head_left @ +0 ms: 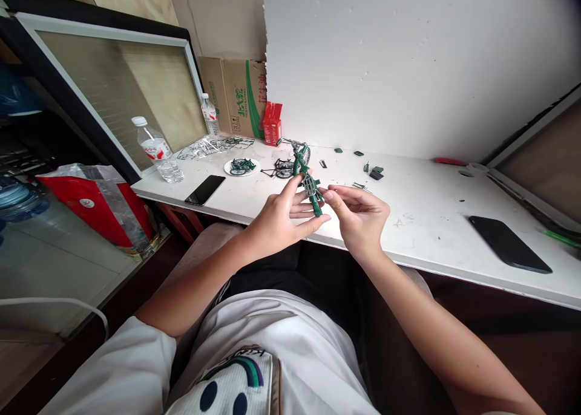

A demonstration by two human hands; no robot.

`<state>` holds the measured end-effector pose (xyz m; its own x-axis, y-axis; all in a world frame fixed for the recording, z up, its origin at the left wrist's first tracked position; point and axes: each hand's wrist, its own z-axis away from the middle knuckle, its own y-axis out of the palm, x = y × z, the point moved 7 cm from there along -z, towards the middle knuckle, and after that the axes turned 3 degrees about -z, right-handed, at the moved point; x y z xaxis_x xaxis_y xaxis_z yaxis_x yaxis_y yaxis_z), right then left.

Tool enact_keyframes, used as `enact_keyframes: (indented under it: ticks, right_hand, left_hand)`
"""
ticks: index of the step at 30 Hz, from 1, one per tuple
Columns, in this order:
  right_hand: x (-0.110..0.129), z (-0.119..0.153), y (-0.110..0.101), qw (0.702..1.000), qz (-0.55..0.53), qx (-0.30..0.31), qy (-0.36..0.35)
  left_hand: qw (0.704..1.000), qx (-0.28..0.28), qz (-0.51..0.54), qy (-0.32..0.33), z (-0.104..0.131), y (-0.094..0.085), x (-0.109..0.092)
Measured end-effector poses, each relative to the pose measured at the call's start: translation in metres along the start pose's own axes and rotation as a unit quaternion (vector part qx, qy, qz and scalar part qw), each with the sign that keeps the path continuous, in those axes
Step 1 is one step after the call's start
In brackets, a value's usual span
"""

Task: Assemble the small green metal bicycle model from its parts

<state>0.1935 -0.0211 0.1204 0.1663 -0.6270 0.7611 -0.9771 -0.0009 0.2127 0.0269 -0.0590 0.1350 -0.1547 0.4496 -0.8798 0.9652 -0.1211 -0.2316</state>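
left hand (290,212) has the green model bike (305,173) pinched between fingers and thumb, up over the table's (408,221) front edge | right hand (356,212) right at its near end, fingertips together, can't tell if they're pinching anything

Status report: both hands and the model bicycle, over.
Left hand holding green model bicycle above white desk. Right hand close alongside, fingertip contact unclear. Loose green parts beyond, clear of both hands.
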Motion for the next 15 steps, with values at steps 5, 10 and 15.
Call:
enact_keyframes:
  ticks: [5,10,15]
  right_hand:
    - [-0.004,0.0007,0.0007,1.0,0.008,-0.003,-0.014]
    - [-0.0022,0.0021,0.0009,1.0,0.009,-0.01,-0.025]
    - [-0.0006,0.0047,0.0018,1.0,-0.001,-0.014,-0.022]
  left_hand:
    - [1.0,0.018,0.014,-0.01,-0.0008,-0.0014,0.0029]
    - [0.998,0.028,0.053,-0.026,-0.0018,-0.0019,0.0032]
    - [0.998,0.027,0.055,-0.025,-0.0024,-0.0037,0.0035]
